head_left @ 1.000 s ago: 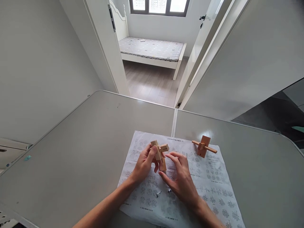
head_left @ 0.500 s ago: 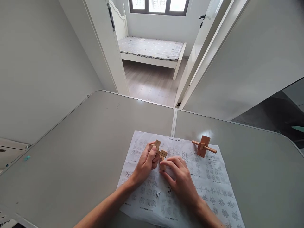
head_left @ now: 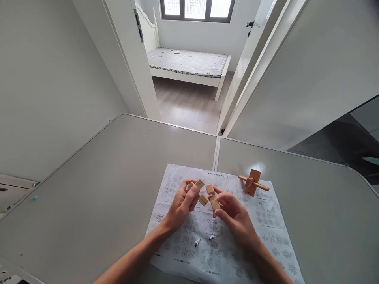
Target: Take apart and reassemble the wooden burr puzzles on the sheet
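Observation:
Above the printed sheet, my left hand [head_left: 184, 199] is closed around some joined wooden puzzle pieces [head_left: 199, 184], whose light ends stick out past the thumb. A notched wooden puzzle piece [head_left: 215, 204] is pinched in my right hand [head_left: 233, 211], just to the right of them. A small gap seems to lie between the two sets, though whether they touch at the lower end I cannot tell. My fingers hide parts of both. Farther right, a reddish-brown cross-shaped wooden assembly [head_left: 252, 183] rests on the sheet's upper right part.
A creased paper sheet [head_left: 177, 260] with small printed diagrams lies on the grey table [head_left: 89, 189]. Two small scraps [head_left: 197, 242] lie on it near my wrists. A seam strip [head_left: 217, 153] crosses the table. Beyond its far edge, a doorway shows a bed [head_left: 189, 63].
My right hand has moved a little right, drawing the notched piece away from the pieces in my left hand and turning it. The left hand stays nearly in place.

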Tool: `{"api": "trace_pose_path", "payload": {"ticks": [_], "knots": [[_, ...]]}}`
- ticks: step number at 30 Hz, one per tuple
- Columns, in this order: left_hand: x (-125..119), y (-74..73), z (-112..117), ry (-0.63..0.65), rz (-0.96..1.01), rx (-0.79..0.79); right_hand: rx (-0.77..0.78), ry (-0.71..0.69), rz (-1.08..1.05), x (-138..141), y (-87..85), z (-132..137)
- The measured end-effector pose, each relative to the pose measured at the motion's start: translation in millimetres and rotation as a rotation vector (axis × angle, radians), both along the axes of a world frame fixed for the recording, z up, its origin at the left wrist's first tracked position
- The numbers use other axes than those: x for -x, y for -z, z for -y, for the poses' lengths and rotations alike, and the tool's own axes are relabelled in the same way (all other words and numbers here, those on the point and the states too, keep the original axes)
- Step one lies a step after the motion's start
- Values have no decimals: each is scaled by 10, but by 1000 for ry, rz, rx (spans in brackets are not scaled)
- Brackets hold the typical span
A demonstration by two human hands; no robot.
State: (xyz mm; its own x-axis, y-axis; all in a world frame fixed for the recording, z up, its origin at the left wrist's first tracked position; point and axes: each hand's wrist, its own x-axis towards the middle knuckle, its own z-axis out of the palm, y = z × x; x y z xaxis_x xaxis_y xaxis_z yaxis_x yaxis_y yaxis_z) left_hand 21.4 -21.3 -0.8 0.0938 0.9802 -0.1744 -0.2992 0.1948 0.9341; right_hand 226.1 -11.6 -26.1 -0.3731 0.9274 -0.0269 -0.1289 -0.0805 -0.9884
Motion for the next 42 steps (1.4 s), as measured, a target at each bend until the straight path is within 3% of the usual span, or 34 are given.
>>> {"api": "trace_pose_path", "payload": {"ticks": [9, 16, 29, 35, 42], "knots": [[-41, -8, 66, 90, -220, -194, 51, -48, -52, -12, -40, -41], [-23, 43, 94, 122, -388, -239, 93, -85, -60, -12, 13, -40], [-47, 62, 120, 97, -554, -339, 103, 12, -57, 80, -21, 26], [-41, 16, 128, 172, -534, -389, 61, -9, -73, 98, 38, 83], [-72, 134, 198, 165, -743, -519, 98, -75, -89, 27, 99, 48]]}}
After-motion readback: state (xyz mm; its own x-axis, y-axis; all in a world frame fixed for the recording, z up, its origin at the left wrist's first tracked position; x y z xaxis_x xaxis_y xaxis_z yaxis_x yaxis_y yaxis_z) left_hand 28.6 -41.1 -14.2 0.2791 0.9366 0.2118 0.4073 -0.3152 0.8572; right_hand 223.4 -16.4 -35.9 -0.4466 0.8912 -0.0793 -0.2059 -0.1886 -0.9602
